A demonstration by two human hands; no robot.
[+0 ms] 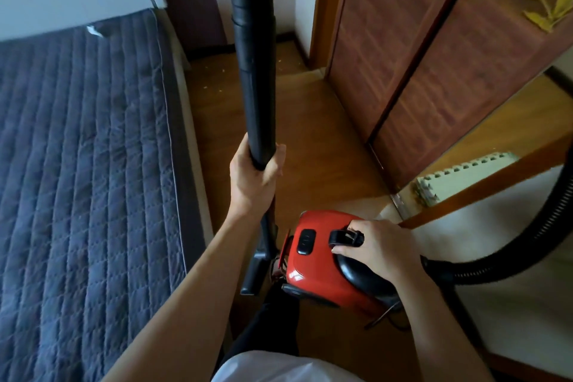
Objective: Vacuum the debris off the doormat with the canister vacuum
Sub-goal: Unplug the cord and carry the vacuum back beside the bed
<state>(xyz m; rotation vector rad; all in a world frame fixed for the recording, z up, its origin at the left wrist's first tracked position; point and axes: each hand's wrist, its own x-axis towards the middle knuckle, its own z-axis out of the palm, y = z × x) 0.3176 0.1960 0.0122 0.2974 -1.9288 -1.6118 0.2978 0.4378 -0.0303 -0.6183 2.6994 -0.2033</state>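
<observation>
A red canister vacuum [322, 270] hangs low in front of me, above the wooden floor. My right hand [378, 250] grips its black carrying handle [344, 237]. My left hand [255, 178] grips the black wand [254, 56], which stands nearly upright and runs out of the top of the view. The black floor nozzle [257, 270] sits at the wand's lower end, beside the canister. A ribbed black hose [524, 245] curves away from the canister on the right. Pale bits of debris [217, 87] lie on the floor far ahead. No doormat shows.
A bed with a dark quilted cover [83, 164] fills the left side. Brown sliding wardrobe doors [434, 71] line the right. A narrow strip of wooden floor [313, 146] runs between them toward a doorway. A pale foam mat piece [465, 177] shows at the right.
</observation>
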